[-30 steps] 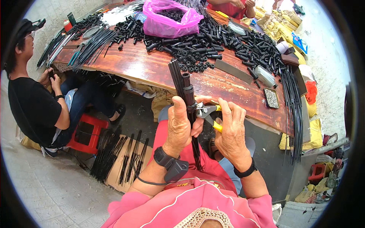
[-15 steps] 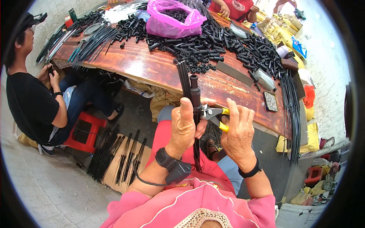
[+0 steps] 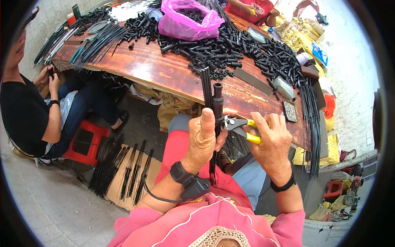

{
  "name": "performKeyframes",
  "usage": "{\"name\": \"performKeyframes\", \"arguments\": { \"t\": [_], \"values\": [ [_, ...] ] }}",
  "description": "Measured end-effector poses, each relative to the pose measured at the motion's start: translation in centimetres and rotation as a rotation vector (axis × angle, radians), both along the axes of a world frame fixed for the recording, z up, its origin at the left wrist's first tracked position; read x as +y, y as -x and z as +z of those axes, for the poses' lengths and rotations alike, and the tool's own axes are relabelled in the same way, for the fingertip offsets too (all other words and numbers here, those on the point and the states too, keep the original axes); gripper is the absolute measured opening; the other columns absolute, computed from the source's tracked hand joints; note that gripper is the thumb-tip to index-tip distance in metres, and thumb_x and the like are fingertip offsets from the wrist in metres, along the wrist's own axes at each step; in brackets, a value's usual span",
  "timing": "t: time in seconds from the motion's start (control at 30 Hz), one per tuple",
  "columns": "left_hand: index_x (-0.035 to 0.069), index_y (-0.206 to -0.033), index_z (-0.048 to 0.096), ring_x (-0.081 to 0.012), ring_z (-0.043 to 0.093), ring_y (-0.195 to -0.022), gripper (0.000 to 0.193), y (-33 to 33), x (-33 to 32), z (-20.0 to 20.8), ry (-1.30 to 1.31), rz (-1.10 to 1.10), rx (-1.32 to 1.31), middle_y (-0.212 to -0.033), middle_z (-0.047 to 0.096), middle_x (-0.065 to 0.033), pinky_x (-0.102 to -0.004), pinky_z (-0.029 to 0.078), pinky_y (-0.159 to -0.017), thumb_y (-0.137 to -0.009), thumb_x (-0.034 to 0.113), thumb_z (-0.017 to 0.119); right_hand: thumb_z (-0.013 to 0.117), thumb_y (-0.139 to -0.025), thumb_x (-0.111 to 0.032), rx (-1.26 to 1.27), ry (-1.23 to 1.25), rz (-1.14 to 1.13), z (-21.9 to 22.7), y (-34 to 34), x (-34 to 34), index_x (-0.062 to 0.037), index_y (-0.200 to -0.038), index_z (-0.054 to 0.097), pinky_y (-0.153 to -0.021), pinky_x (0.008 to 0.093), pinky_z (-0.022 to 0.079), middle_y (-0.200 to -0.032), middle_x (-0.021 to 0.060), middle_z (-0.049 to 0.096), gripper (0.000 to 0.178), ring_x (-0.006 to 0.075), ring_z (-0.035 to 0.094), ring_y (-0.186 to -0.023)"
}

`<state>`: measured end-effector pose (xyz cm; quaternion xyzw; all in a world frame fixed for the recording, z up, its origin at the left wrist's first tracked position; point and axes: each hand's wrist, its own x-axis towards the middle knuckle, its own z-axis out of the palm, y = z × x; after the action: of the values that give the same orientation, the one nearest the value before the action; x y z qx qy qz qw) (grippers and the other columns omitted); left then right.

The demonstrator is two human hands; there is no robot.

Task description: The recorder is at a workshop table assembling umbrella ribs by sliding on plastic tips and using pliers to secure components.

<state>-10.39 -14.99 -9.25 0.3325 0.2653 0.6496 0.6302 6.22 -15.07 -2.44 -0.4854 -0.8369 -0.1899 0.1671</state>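
Note:
My left hand [image 3: 200, 142] is wrapped round an upright bundle of thin black rods [image 3: 206, 86], its thumb pointing up. A black tubular fitting [image 3: 217, 99] stands against the rods in the same grip. Yellow-handled pliers [image 3: 240, 126] are in my right hand [image 3: 272, 142], fingers curled over the handles. The metal jaws touch or nearly touch the side of the bundle, just above my left fingertips. Whether they bite on anything there is too small to tell. Below my left hand, the rods' lower ends hang over my lap.
Beyond my hands a wooden table [image 3: 144, 61] bears heaps of black fittings [image 3: 279, 61], a pink plastic bag [image 3: 187, 24], a metal strip [image 3: 253, 81] and a small tray [image 3: 290, 111]. More rods [image 3: 310, 123] overhang its right edge. A person [image 3: 24, 107] sits left beside a red stool [image 3: 87, 142].
Both hands have shifted slightly to the right in the picture with the bundle and the pliers. The pliers' jaws stay beside the bundle.

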Motion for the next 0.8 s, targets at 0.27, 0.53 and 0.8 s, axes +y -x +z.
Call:
{"name": "performKeyframes", "arguments": {
  "t": [0.27, 0.53, 0.8],
  "values": [
    [-0.005, -0.134, 0.047, -0.004, 0.041, -0.046, 0.084, 0.2, -0.4, -0.2, -0.129, -0.069, -0.005, -0.058, 0.05, 0.0028, -0.0199, 0.031, -0.041, -0.076, 0.048, 0.078, 0.086, -0.067, -0.024, 0.369, 1.581, 0.183, 3.8, -2.6, 4.4, -0.0022, -0.107, 0.064, -0.052, 0.0297, 0.05, -0.072, 0.0076, 0.066, 0.051, 0.0185, 0.065, -0.059],
    [0.001, -0.103, 0.065, -0.0091, 0.058, -0.083, 0.028, 1.5, -1.5, -0.9, -0.157, -0.069, 0.008, -0.094, 0.064, -0.0026, -0.0265, 0.049, -0.076, -0.079, 0.01, 0.078, 0.071, -0.076, -0.032, 0.05, 1.175, 0.314, 3.1, -1.2, 2.9, 0.0016, -0.113, 0.049, -0.067, 0.0422, 0.046, -0.084, 0.0162, 0.057, 0.055, 0.0349, 0.058, -0.076],
    [-0.001, -0.116, 0.061, -0.0038, 0.05, -0.093, 0.055, -1.9, -1.0, -1.4, -0.353, -0.229, -0.128, -0.098, 0.062, 0.0028, -0.0221, 0.043, -0.084, -0.078, 0.034, 0.08, 0.07, -0.083, -0.021, 0.408, 1.191, 0.15, 4.3, -3.0, 0.4, -0.0026, -0.092, 0.064, -0.048, 0.0252, 0.041, -0.07, 0.0039, 0.063, 0.021, 0.0133, 0.057, -0.055]
  ]
}}
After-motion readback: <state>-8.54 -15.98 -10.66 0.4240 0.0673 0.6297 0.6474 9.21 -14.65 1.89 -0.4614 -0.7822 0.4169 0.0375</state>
